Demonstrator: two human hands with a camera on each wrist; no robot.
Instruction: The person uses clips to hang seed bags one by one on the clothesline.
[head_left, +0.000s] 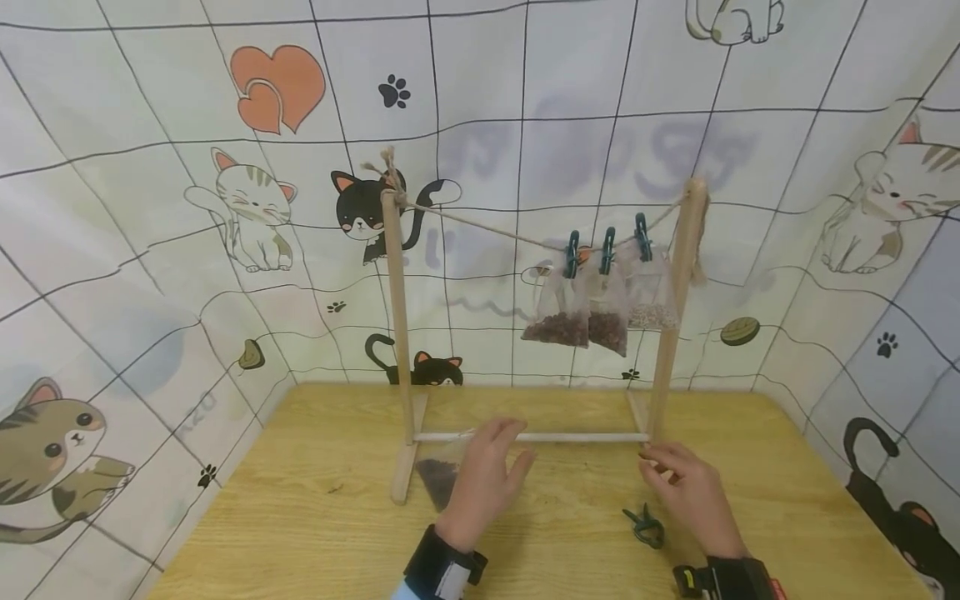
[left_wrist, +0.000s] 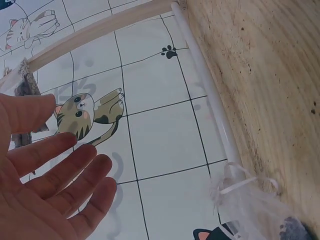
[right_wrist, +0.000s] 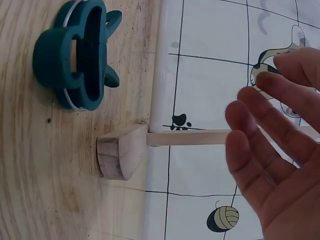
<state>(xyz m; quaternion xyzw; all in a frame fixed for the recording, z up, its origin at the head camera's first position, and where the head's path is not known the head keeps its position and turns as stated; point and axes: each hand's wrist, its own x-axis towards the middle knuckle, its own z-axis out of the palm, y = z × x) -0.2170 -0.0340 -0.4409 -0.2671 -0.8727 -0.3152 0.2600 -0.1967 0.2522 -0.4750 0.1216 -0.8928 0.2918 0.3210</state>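
Note:
My left hand (head_left: 487,477) is above the table with fingers spread and nothing in them; in the head view it partly covers a sheer bag with dark contents (head_left: 437,479). In the left wrist view that bag (left_wrist: 250,197) shows beside the white crossbar. My right hand (head_left: 692,492) hovers near the foot of the right post, its fingers loosely bent around nothing. Just left of it a green clip (head_left: 647,528) lies on the table, large in the right wrist view (right_wrist: 75,55). Three sheer filled bags (head_left: 558,321) hang from the string by green clips (head_left: 607,250).
A wooden frame with a left post (head_left: 397,317), a right post (head_left: 678,308) and a white crossbar (head_left: 577,437) stands on the wooden table (head_left: 300,517). A sagging string (head_left: 480,228) joins the post tops. Behind hangs a cat-patterned cloth (head_left: 480,83).

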